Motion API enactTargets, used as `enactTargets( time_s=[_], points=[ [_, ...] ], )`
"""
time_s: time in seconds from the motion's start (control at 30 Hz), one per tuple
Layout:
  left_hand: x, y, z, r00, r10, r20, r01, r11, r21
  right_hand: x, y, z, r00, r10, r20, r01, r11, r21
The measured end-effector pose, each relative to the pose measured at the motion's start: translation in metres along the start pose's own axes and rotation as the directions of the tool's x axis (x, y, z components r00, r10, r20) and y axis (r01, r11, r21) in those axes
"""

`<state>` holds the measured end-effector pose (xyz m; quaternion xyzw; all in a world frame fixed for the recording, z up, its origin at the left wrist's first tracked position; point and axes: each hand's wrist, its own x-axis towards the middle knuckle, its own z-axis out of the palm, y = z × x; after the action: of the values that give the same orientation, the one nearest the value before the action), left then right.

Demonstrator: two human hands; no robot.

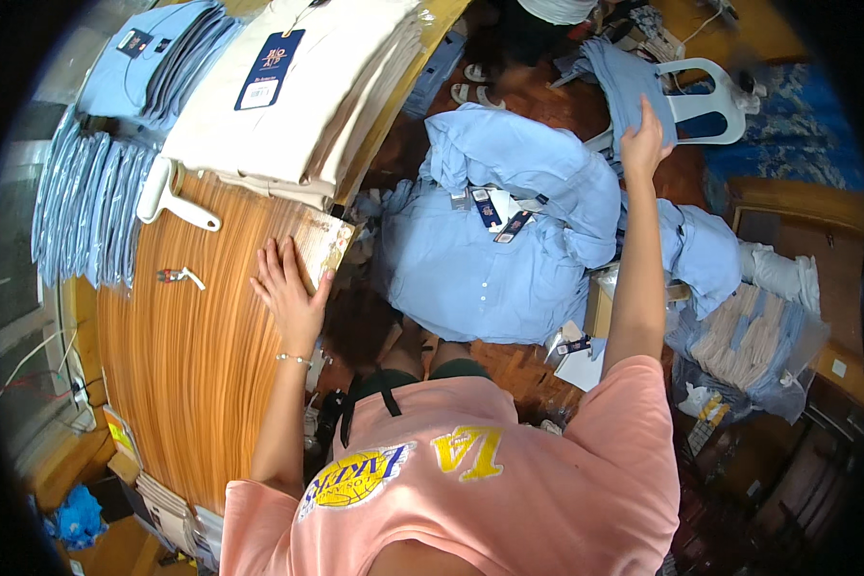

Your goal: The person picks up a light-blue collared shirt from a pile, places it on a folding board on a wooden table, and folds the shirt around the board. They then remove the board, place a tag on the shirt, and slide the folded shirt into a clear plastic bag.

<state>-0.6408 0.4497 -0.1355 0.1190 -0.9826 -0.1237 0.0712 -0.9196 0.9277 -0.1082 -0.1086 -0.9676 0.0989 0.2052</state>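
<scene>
My left hand (pixel 293 296) lies flat with its fingers spread on the wood-grain table (pixel 192 355), close to its right edge. My right arm is stretched far to the right. My right hand (pixel 646 144) rests against the light blue folded garments (pixel 616 82) on a white plastic chair (pixel 715 101), its visible fingers extended; some fingertips are hard to make out. Between my arms is a loose heap of light blue shirts (pixel 494 278), with several dark hang tags (pixel 514 227) and paper labels on top.
A tall stack of cream garments (pixel 288 106) stands at the table's far end beside folded blue shirts (pixel 154 58) and bagged blue ones (pixel 86 206). A white lint roller (pixel 173 197) and small red-tipped tool (pixel 180 276) lie nearby. Bagged clothes (pixel 749 336) are at right. Another person (pixel 538 43) is beyond.
</scene>
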Motion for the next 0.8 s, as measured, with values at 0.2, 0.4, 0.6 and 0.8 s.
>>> enactTargets(
  time_s=[0.2, 0.4, 0.6, 0.8],
  points=[
    [-0.006, 0.005, -0.002, 0.997, -0.017, -0.076, 0.012, 0.998, -0.066, -0.160, 0.023, 0.035, 0.985, -0.058, 0.163, -0.041, 0.837, 0.546],
    [-0.016, 0.098, -0.003, 0.906, 0.386, -0.176, -0.422, 0.861, -0.284, -0.302, 0.146, 0.165, 0.689, -0.117, 0.715, -0.121, 0.955, 0.273],
    [0.020, 0.138, 0.189, 0.742, 0.573, 0.349, -0.589, 0.805, -0.071, -0.302, 0.137, 0.167, 0.692, 0.030, 0.721, 0.038, 0.996, -0.078],
    [0.031, 0.133, 0.311, 0.771, 0.162, 0.615, -0.221, 0.975, 0.020, -0.288, 0.129, 0.146, 0.568, -0.059, 0.821, 0.285, 0.950, -0.129]
  ],
)
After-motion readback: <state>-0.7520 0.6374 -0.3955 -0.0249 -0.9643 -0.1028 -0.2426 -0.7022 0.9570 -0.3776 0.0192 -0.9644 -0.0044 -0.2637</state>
